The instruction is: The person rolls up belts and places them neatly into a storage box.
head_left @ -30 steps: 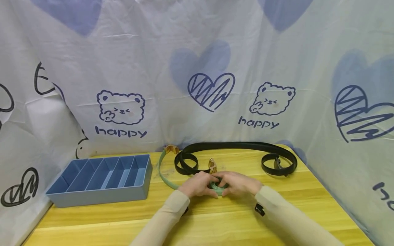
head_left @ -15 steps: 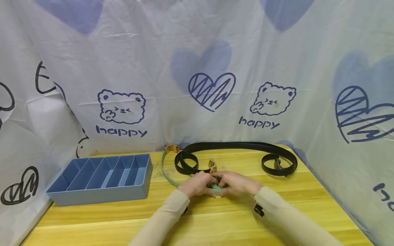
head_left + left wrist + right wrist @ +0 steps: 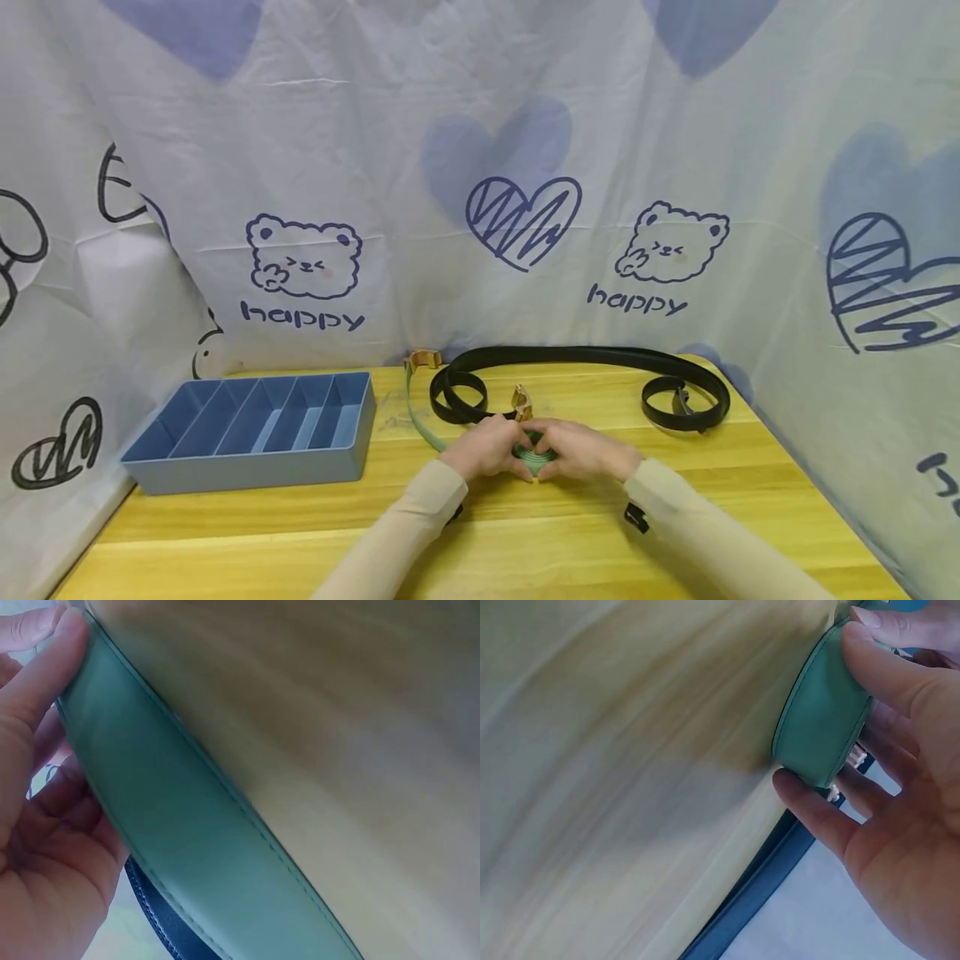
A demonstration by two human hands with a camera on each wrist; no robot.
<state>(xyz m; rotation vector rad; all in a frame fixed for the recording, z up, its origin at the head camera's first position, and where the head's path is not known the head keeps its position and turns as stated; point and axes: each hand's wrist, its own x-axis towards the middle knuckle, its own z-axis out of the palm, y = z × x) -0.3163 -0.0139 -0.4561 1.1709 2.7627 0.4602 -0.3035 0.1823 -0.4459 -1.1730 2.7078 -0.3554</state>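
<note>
A green belt point(image 3: 534, 462) is wound into a coil, standing on its edge on the table between both hands. Its loose stretch curves left and back to a gold buckle point(image 3: 426, 359). My left hand point(image 3: 491, 447) grips the coil's left side; in the left wrist view, its thumb lies on the outer face of the green belt point(image 3: 161, 780). From the right, my right hand point(image 3: 583, 450) curls its fingers and thumb around the coil, with the rounded green belt point(image 3: 821, 712) in its grasp. The hands hide much of the coil.
Behind the hands, black belting point(image 3: 570, 356) arcs along the table's back, curled at both ends, with a dark buckle point(image 3: 681, 402) at right. Another gold buckle point(image 3: 522, 403) stands just behind the coil. A blue divided box point(image 3: 251, 473) sits at left; printed cloth point(image 3: 420, 275) hangs behind.
The loose stretch of green belt has drawn in toward the coil, its curve now flatter. Both hands keep their hold in about the same place. The head view has shifted slightly.
</note>
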